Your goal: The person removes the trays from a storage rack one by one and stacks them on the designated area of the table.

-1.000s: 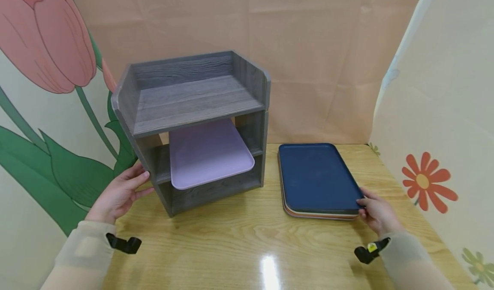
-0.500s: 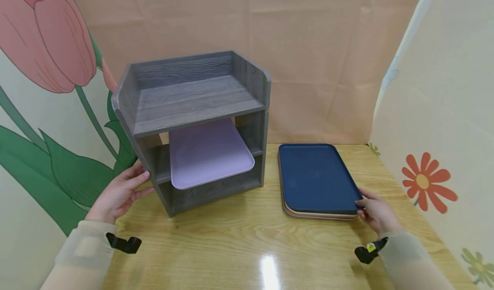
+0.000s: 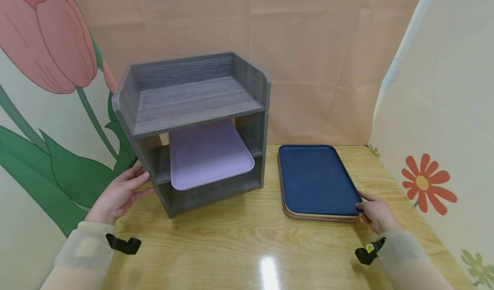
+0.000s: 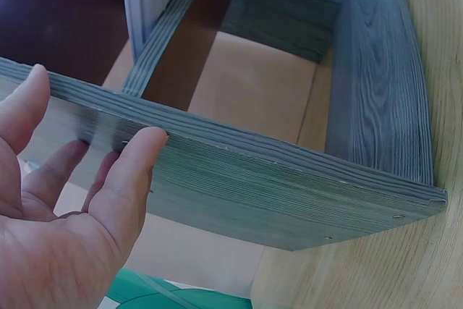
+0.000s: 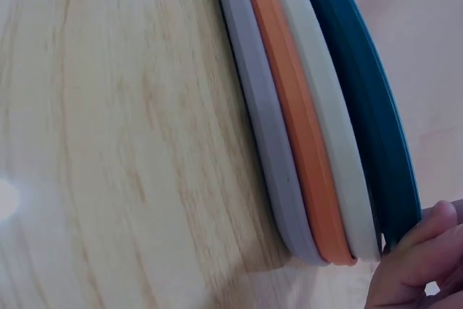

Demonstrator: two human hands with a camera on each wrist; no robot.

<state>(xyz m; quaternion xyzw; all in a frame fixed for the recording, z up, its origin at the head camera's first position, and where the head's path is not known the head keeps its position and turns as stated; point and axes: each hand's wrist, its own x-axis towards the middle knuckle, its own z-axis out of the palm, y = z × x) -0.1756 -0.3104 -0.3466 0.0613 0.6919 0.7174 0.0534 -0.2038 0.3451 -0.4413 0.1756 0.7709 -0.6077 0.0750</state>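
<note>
Head view, right hand (image 3: 378,213) pinching navy tray (image 3: 318,178) (barely shifted since), left hand (image 3: 118,194) spread against shelf (image 3: 197,99)

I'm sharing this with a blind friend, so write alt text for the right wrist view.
A right hand pinches the corner of a dark blue tray, the top one in a stack. Beneath it are a cream tray, an orange tray and a pale grey-purple tray, on a wooden table.
</note>
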